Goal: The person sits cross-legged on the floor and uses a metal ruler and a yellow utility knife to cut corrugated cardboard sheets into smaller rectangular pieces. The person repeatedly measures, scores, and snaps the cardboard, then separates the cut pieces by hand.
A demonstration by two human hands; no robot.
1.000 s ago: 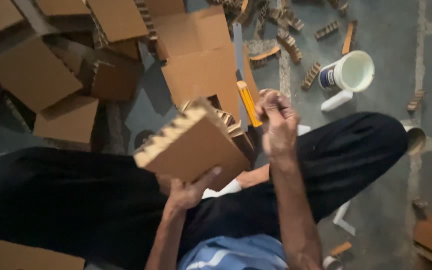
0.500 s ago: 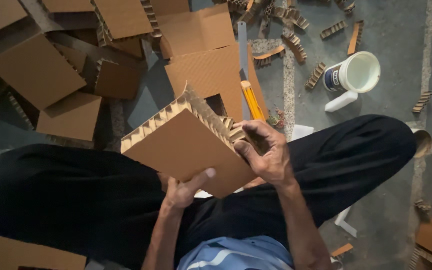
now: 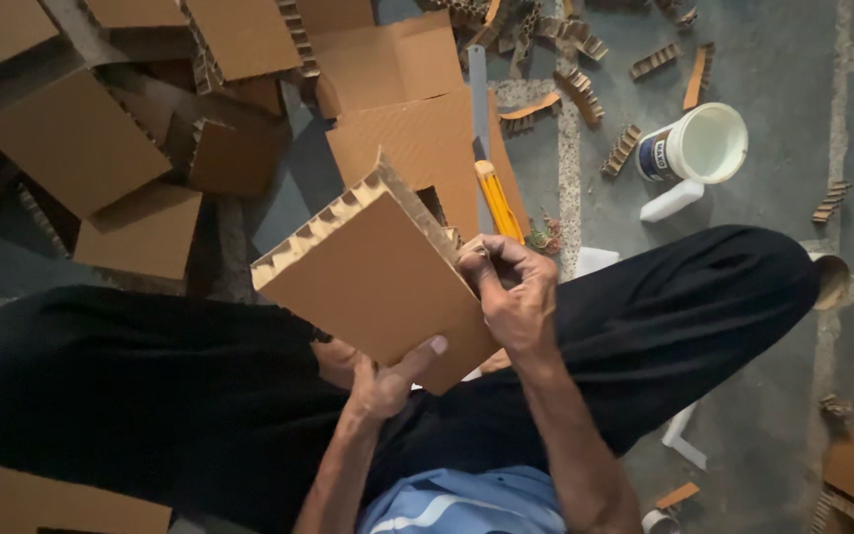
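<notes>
A thick brown cardboard block (image 3: 368,272) with corrugated, honeycomb-like edges is held tilted above my lap. My left hand (image 3: 383,376) grips its near bottom edge, thumb on the flat face. My right hand (image 3: 511,292) is closed on the block's right side, fingers curled over the edge. Just beyond the block, a yellow utility knife (image 3: 496,201) lies on the floor.
Flat cardboard sheets (image 3: 81,138) and folded pieces (image 3: 407,109) are piled on the grey floor ahead and left. A white plastic tub (image 3: 699,145) lies on its side at the right, with several corrugated strips (image 3: 585,94) scattered around. My black-trousered legs (image 3: 684,316) span the frame.
The block has been turned so its flat face points up and lifted closer. My right hand dropped from near the knife onto the block's right edge.
</notes>
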